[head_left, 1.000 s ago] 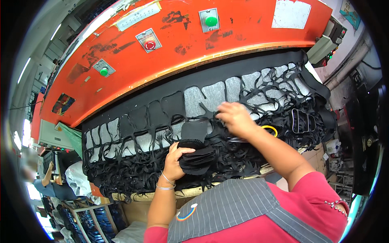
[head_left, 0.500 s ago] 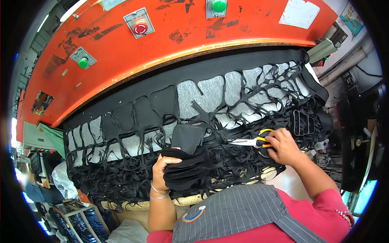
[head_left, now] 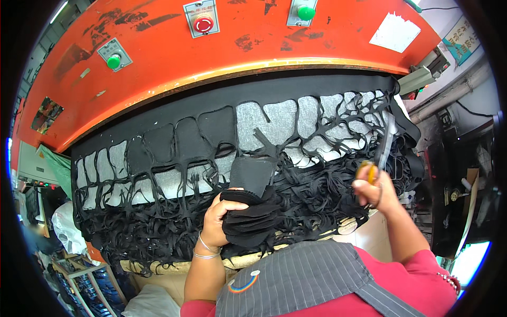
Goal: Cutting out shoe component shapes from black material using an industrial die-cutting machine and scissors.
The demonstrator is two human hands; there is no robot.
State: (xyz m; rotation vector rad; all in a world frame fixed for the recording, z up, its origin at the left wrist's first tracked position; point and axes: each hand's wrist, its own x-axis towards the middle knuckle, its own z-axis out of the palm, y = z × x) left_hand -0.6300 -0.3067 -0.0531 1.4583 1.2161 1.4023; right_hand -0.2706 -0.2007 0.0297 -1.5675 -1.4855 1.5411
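Note:
My left hand grips a thick stack of black fabric pieces, its thumb on top. One rounded black piece stands up from the stack's far side. At the right, my right hand is closed round the yellow handles of a pair of scissors. The blades point away from me and are smeared by motion. Under and beyond both hands spreads a black fabric sheet with cut-out openings, its strips linked like a net. A grey backing shows through the openings, while several black pieces lie within their outlines.
An orange machine with green buttons and a red button stands along the far side. Tangled black strips hang over a pale bar near me. A metal rack stands at the lower left.
My right hand has lifted the scissors away from the strips and turned them, so the blades point away from me instead of left. My left hand still holds the stack.

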